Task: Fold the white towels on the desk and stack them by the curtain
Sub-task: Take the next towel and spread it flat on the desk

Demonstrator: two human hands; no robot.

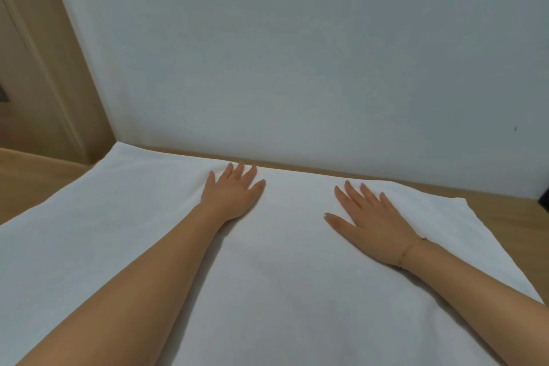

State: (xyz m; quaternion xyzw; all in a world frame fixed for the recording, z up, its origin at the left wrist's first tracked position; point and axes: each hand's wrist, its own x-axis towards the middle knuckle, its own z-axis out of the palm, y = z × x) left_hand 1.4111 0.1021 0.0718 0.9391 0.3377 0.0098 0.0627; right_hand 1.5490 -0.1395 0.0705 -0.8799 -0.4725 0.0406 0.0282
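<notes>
Both the left hand (231, 194) and right hand (368, 221) lie flat, fingers spread, grip holding nothing, on the white towel (267, 291) covering the desk (505, 217).

**White on pale wood**

I see a plain white towel (282, 261), no print or stripe on it; the desk (490, 205) showing round it is light tan wood; the wall (297, 53) behind reads pale grey-white with one tiny dark speck at the right; a beige wooden panel (38, 68) stands at the left; my right wrist carries a thin gold bracelet (410, 249).
</notes>
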